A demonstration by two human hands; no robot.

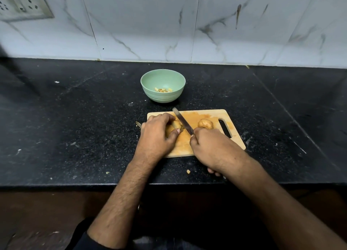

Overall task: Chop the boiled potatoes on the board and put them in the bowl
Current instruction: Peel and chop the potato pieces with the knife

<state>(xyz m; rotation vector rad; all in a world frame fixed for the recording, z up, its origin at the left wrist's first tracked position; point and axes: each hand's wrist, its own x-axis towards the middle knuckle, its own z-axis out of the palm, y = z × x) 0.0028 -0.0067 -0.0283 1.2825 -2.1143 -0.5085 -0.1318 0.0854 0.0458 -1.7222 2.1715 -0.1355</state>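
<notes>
1. The left hand [157, 135] curls closed over a potato [175, 126] on the cutting board [208, 115], fingers arched and thumb tucked at its near side, apparently to pin the soft, round thing so it cannot roll under the blade.
2. The right hand [210, 146] is wrapped shut around the handle of a knife [183, 121]; the handle itself is hidden in the fist. The blade angles away and leftward, lying just beside the held potato's right end, likely lined up for a slice.
3. A second, whole potato [205, 124] waits just beyond the right hand, out of the blade's path.
4. The green bowl [163, 75] sits on the dark surface [75, 127] beyond both hands, near the board, so chopped pieces travel a short way; a few pieces [163, 89] already lie in it.
</notes>
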